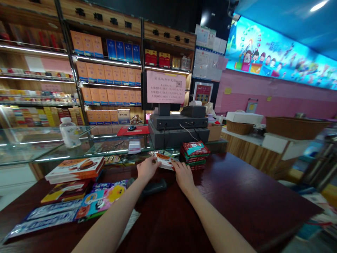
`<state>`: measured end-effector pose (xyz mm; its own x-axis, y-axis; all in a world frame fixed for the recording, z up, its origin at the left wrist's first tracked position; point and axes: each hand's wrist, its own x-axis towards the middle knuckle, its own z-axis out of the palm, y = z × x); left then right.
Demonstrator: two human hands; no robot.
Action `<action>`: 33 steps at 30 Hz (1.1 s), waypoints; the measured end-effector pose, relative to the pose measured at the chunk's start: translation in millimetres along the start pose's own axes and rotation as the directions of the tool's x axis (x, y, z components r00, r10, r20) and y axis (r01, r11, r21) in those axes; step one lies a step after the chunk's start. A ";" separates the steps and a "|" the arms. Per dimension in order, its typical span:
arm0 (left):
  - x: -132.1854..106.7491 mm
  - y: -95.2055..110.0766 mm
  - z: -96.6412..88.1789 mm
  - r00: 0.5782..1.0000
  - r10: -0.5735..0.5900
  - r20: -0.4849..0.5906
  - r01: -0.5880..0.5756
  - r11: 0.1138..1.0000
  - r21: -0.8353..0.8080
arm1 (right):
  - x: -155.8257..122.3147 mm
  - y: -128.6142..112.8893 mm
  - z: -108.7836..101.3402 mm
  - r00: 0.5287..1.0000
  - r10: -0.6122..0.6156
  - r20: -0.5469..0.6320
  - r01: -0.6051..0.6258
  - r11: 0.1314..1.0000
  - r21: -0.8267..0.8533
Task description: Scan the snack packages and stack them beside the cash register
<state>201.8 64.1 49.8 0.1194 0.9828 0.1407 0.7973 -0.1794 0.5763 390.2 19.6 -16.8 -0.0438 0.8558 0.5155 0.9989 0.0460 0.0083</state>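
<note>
Hands [150,168] [183,177] hold a packet [165,161] beside stacked boxes [195,155].

Left hand [149,168] and right hand [183,176] both contact a small orange-and-white packet [165,161] at the far edge of the dark wooden counter [237,196]. A stack of red-and-green boxes [195,155] stands just right of the packet. A black handheld scanner [152,187] lies nearer, beside the left forearm.
</note>
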 end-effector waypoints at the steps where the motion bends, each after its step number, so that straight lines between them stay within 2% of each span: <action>1: -0.1 0.2 0.5 1.000 0.007 0.009 -0.007 1.000 0.010 | 0.4 -0.9 -0.1 1.000 -0.004 0.000 0.004 1.000 0.005; 8: -1.3 -1.0 -1.2 0.997 0.067 0.046 -0.070 0.994 0.088 | 5.4 -8.5 -0.3 0.999 -0.035 -0.009 0.035 0.998 0.047; 15: 5.0 -3.1 2.3 0.996 0.089 0.027 -0.092 0.980 0.179 | 7.7 -5.0 0.2 0.999 -0.048 0.014 0.047 0.999 0.024; 24: 4.2 7.4 9.7 0.992 0.112 0.053 -0.122 0.965 0.232 | 6.2 7.4 5.2 0.997 -0.081 0.013 0.082 0.995 -0.052; 33: 9.3 23.1 22.0 0.991 0.120 0.066 -0.132 0.965 0.227 | 4.3 25.3 -3.1 0.995 -0.089 0.035 0.093 0.989 -0.118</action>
<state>234.4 70.0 46.7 0.2533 0.9548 0.1554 0.8878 -0.2933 0.3546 415.3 22.8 -11.8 -0.1335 0.8658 0.4823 0.9854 0.0642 0.1576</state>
